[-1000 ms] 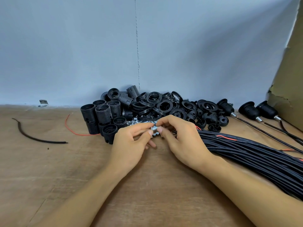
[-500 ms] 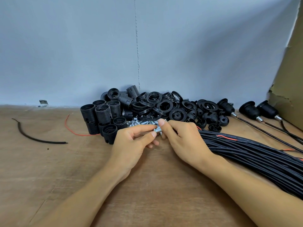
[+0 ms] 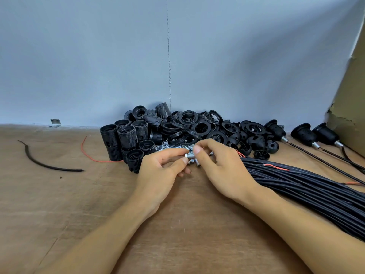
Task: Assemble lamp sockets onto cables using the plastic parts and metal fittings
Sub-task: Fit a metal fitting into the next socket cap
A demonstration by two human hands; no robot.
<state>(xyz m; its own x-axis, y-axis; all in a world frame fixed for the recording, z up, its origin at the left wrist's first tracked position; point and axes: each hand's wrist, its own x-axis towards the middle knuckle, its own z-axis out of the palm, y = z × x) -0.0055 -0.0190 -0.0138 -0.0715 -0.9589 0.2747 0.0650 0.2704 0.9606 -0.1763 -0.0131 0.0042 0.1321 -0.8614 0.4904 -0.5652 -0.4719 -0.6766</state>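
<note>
My left hand (image 3: 160,175) and my right hand (image 3: 219,165) meet at the table's middle, both pinching one small threaded metal fitting (image 3: 190,155) between thumb and fingertips. Under them lies a little heap of silver metal fittings (image 3: 167,148). Behind it sits a pile of black plastic rings and caps (image 3: 201,127), with black threaded socket bodies (image 3: 126,136) standing to its left. A thick bundle of black cables (image 3: 308,192) runs from my right hand toward the lower right, with red wire ends showing.
Three assembled black sockets on cables (image 3: 302,134) lie at the back right beside a cardboard panel (image 3: 349,95). A loose black cable scrap (image 3: 47,165) and a red wire (image 3: 88,153) lie on the wooden table (image 3: 59,204) at left. A blue wall stands close behind.
Both hands have stayed over the fitting heap; the fingers have shifted on the small metal fitting, and the right hand's fingertips have lifted slightly above it.
</note>
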